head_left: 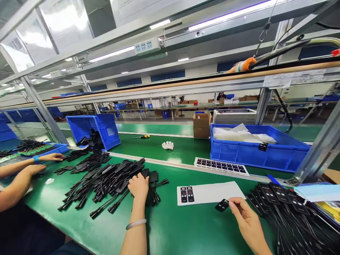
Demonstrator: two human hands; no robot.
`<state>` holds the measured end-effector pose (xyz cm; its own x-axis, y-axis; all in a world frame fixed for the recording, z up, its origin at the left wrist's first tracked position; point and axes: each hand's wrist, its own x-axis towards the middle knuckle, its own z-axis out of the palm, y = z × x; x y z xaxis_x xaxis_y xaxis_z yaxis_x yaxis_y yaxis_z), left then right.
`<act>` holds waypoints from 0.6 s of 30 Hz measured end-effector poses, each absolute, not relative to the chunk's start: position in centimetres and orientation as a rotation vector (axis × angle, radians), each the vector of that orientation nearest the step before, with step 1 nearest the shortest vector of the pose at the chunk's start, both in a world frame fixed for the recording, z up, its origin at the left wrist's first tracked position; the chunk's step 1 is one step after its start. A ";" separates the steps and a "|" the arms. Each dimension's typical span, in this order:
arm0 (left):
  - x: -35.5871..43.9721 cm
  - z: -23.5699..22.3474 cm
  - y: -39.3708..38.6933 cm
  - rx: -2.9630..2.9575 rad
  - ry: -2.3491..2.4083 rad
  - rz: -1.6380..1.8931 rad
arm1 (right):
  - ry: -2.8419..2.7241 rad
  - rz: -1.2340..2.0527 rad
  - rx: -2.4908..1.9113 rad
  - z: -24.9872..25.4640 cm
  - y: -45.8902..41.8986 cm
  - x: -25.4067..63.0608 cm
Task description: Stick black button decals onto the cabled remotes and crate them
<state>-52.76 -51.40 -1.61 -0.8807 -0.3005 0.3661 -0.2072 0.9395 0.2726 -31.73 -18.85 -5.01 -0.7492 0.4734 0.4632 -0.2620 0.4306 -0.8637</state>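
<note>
My left hand reaches onto a pile of black cabled units, flat black cases with short plug-ended leads. Its fingers curl down among them, and what they hold is hidden. Between the thumb and fingers of my right hand is a black sticker label with pale markings, held above the green table. Just left of it lies a white label sheet, with two black labels at its left end and bare backing elsewhere. Right of my right hand, several black units with printed labels lie heaped with their cables.
A second label sheet lies before a blue bin holding white sheets. A tipped blue crate spills black units. A screwdriver and white finger cots lie behind. At left, a co-worker's hands work near the pile.
</note>
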 end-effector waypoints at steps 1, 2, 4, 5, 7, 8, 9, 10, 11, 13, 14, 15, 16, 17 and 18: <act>-52.7 -1.6 -51.4 0.344 -2.680 -0.333 | -1.996 1.375 -0.172 -4.9 -18.9 -31.7; -52.5 -1.5 -51.3 0.324 -2.673 -0.356 | -1.989 1.380 -0.173 -4.8 -18.9 -31.7; -52.2 -1.1 -51.0 0.294 -2.650 -0.424 | -1.974 1.400 -0.192 -4.6 -18.9 -31.6; -52.0 -0.8 -50.8 0.282 -2.636 -0.472 | -1.967 1.417 -0.207 -4.5 -18.8 -31.6; -51.6 0.0 -50.4 0.256 -2.607 -0.600 | -1.946 1.467 -0.235 -4.3 -18.8 -31.6; -51.4 0.4 -50.1 0.242 -2.591 -0.683 | -1.928 1.493 -0.245 -4.3 -18.8 -31.6; -51.3 0.9 -49.7 0.223 -2.575 -0.780 | -1.904 1.521 -0.252 -4.2 -18.8 -31.7; -51.0 1.3 -49.2 0.192 -2.558 -0.895 | -1.876 1.547 -0.258 -4.2 -18.8 -31.8; -50.7 1.7 -48.4 0.139 -2.541 -1.027 | -1.848 1.570 -0.262 -4.2 -18.9 -31.8; -49.8 2.2 -46.4 -0.020 -2.507 -1.283 | -1.806 1.608 -0.262 -4.1 -19.1 -31.9; -49.0 2.3 -45.1 -0.114 -2.489 -1.435 | -1.795 1.625 -0.256 -4.0 -19.2 -31.9; -48.2 2.2 -43.8 -0.199 -2.466 -1.647 | -1.789 1.640 -0.246 -3.9 -19.3 -31.9; -47.1 2.0 -42.4 -0.264 -2.438 -1.903 | -1.786 1.656 -0.238 -3.8 -19.4 -31.9; -46.0 1.6 -41.0 -0.283 -2.352 -2.299 | -1.784 1.672 -0.232 -3.7 -19.5 -31.9; -44.8 1.2 -39.7 -0.264 -2.223 -2.708 | -1.779 1.688 -0.231 -3.5 -19.6 -31.8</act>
<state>-44.78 -39.74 1.20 -0.9206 0.3721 -0.1181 -0.1884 -0.1585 0.9692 -31.85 -19.55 -3.55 -0.7630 0.5507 0.3385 -0.3094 0.1487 -0.9392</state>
